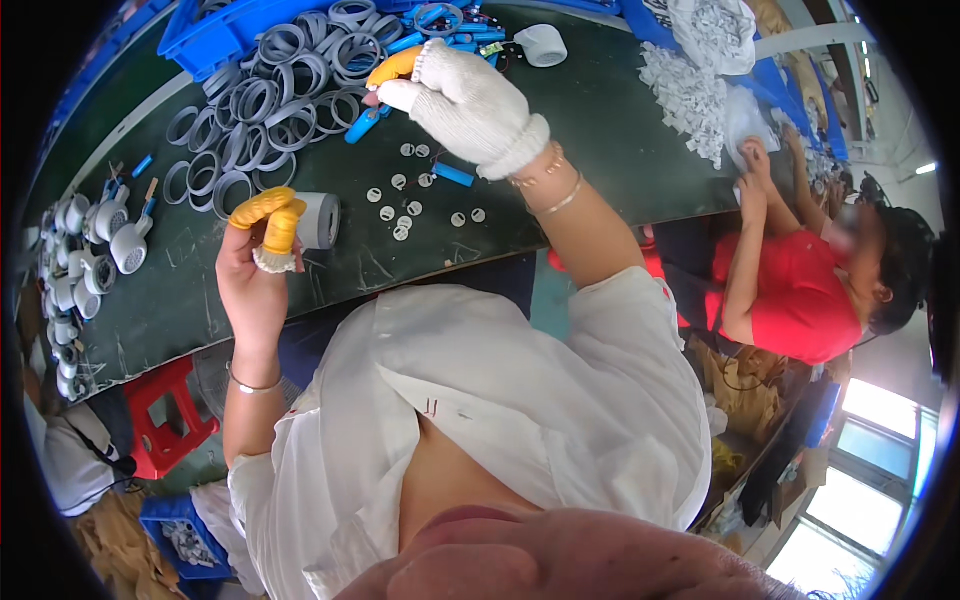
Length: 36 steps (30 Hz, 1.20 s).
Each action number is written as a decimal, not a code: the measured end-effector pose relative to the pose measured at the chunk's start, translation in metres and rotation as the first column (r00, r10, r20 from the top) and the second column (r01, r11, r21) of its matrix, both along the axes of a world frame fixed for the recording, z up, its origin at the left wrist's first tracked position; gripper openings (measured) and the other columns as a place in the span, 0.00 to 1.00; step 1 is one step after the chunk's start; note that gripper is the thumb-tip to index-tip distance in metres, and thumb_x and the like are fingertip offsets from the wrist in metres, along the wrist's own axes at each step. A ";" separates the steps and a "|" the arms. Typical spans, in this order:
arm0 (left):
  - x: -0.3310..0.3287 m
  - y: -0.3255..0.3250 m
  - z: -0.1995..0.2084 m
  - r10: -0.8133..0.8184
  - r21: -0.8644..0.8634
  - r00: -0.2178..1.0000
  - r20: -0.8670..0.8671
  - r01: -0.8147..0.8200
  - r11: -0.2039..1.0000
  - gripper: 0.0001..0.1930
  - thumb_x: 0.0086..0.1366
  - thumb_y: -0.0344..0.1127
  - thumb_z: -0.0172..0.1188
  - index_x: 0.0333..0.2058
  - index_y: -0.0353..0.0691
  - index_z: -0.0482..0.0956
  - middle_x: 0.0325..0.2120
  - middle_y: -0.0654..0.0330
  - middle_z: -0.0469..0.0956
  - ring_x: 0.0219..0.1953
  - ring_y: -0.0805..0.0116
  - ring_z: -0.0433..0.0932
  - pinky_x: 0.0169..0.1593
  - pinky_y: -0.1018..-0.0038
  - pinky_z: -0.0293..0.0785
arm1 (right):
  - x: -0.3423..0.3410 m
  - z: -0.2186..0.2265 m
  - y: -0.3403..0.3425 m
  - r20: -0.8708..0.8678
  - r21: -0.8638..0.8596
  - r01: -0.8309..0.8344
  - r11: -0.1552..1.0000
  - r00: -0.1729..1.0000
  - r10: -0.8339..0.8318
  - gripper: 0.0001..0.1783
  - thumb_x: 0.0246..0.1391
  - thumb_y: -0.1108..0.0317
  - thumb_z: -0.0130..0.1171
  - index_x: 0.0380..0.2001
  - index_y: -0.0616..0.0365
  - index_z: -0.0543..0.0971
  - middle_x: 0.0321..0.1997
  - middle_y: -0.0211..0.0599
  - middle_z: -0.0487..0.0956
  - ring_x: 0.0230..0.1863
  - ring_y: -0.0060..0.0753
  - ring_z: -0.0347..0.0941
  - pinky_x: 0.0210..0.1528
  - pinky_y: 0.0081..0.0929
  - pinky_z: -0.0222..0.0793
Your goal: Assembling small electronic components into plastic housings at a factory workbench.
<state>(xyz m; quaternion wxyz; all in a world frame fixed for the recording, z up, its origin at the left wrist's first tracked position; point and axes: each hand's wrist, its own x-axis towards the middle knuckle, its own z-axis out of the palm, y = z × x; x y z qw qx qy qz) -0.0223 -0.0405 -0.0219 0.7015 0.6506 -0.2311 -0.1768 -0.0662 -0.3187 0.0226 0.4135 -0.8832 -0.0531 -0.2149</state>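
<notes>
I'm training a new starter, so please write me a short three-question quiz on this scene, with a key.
1. True or false: the right hand wears a white knitted glove.
2. Which is nearer the left hand: (a) the grey-and-white hollow cylinder or (b) the blue cylindrical piece beside the small white round discs?
3. Fill in: the heap of smooth grey rings lies on a dark ____ tabletop.

Key: 1. True. 2. a. 3. Green.

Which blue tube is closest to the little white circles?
The lone blue tube pictured just below the gloved right hand. It lies right beside the white circles; the other blue tubes sit farther from them, toward the back or far left.
</notes>
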 end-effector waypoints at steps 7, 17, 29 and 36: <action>-0.009 -0.023 0.003 0.073 0.033 0.923 0.377 -0.092 0.995 0.15 0.61 0.25 0.64 0.48 0.34 0.77 0.41 0.61 0.80 0.41 0.75 0.78 0.46 0.78 0.74 | -0.037 0.018 0.046 -0.124 0.055 -0.156 0.986 0.979 0.162 0.12 0.55 0.60 0.59 0.31 0.59 0.81 0.25 0.37 0.74 0.28 0.39 0.73 0.32 0.32 0.67; -0.011 -0.018 0.010 -0.017 0.117 0.781 0.624 -0.071 0.991 0.12 0.58 0.22 0.65 0.42 0.34 0.80 0.37 0.57 0.79 0.36 0.69 0.78 0.40 0.79 0.73 | -0.045 0.005 0.063 -0.104 0.125 -0.154 0.980 0.980 0.168 0.12 0.54 0.61 0.63 0.34 0.58 0.79 0.25 0.39 0.72 0.24 0.38 0.70 0.28 0.32 0.64; -0.010 -0.006 0.005 -0.098 -0.100 0.947 -0.305 0.071 0.992 0.12 0.67 0.28 0.56 0.48 0.33 0.75 0.34 0.56 0.80 0.32 0.70 0.81 0.39 0.74 0.82 | -0.040 -0.006 0.070 -0.001 -0.087 -0.124 0.988 0.992 0.125 0.11 0.51 0.62 0.64 0.33 0.57 0.78 0.27 0.36 0.74 0.28 0.38 0.72 0.31 0.34 0.67; -0.014 -0.004 0.001 -0.130 -0.127 0.930 -0.343 0.091 0.988 0.11 0.67 0.29 0.57 0.46 0.32 0.74 0.32 0.55 0.80 0.31 0.69 0.81 0.38 0.74 0.82 | -0.038 -0.004 0.072 -0.043 -0.141 -0.120 0.983 0.992 0.115 0.11 0.50 0.62 0.64 0.33 0.57 0.76 0.27 0.35 0.74 0.28 0.39 0.73 0.31 0.35 0.68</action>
